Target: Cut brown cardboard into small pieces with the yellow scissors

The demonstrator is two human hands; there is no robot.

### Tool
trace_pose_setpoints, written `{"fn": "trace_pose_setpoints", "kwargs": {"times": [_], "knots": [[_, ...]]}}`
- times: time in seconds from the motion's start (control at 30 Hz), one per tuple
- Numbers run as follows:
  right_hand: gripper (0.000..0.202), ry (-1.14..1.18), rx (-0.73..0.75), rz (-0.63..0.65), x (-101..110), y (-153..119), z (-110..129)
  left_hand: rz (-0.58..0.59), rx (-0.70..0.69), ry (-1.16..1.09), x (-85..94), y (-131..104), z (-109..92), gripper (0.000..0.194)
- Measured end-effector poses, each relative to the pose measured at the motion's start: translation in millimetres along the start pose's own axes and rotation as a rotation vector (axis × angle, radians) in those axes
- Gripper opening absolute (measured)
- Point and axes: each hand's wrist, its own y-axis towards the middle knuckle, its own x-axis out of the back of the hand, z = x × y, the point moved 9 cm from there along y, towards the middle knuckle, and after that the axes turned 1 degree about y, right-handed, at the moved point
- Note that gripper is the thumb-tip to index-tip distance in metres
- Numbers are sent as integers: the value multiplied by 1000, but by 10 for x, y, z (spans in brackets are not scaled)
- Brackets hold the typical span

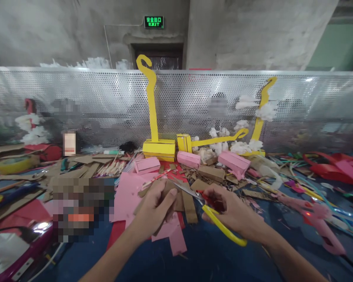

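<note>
My left hand (153, 207) is closed on a small piece of brown cardboard (169, 190), thumb on top. In my right hand (233, 211) is a pair of scissors (223, 229) with a yellow and a red handle loop. Their metal blades point left and reach the cardboard's edge; whether they cut into it I cannot tell. Beneath my hands lie pink paper sheets (126, 197) and a brown cardboard strip (190, 207).
Yellow hook-topped shapes on box bases (159, 149) stand along a perforated metal panel (111, 105). Pink paper boxes (188, 159) and cardboard scraps lie before them. A pink glue gun (317, 219) with a lit red light rests at right, a yellow tape roll (13, 165) at left.
</note>
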Motion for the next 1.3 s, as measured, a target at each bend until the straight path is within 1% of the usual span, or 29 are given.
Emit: {"fn": "trace_pose_setpoints", "kwargs": {"times": [0.13, 0.23, 0.47, 0.63, 0.87, 1.13, 1.3], "knots": [[35, 64, -10, 8, -33, 7, -74, 16, -1, 15, -5, -1, 31, 34], [35, 103, -4, 12, -53, 4, -71, 16, 8, 7, 5, -6, 48, 34], [37, 111, -28, 17, -58, -8, -35, 60, 31, -13, -13, 0, 32, 34], [38, 95, -47, 3, -46, 6, -67, 48, 30, 20, 6, -7, 48, 35], [36, 122, -65, 16, -64, -5, -75, 44, 45, -9, 10, 1, 93, 34], [35, 90, -62, -36, -94, -2, -156, 32, 32, 4, 51, 13, 110, 32], [36, 77, -49, -48, -118, -17, -144, 53, 50, -80, 57, 14, 109, 33]]}}
